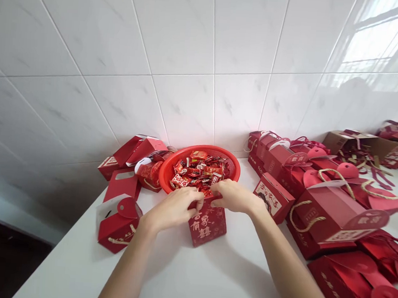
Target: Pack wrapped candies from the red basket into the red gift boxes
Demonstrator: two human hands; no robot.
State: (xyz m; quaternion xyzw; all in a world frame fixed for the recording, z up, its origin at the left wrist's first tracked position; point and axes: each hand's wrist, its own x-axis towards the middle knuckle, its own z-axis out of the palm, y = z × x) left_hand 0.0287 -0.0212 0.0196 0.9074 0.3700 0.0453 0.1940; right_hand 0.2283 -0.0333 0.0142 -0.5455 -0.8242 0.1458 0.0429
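A dark red gift box (207,229) with gold Chinese characters on its front stands upright on the white table. My left hand (180,206) is closed at the box's upper left edge, fingers curled inward. At the upper right edge, my right hand (232,196) is closed too, thumb and fingertips pinching at the box top. The two hands partly hide the top, so its flaps cannot be made out. Directly behind the box sits a round red plastic basket (164,176) holding many small wrapped candies (200,171).
Several red boxes with rope handles (118,225) stand on the left, near the table's edge. Many more finished-looking boxes (337,213) crowd the right side, with a cardboard carton (353,137) of ribbons behind. A tiled wall (182,102) borders the table's back.
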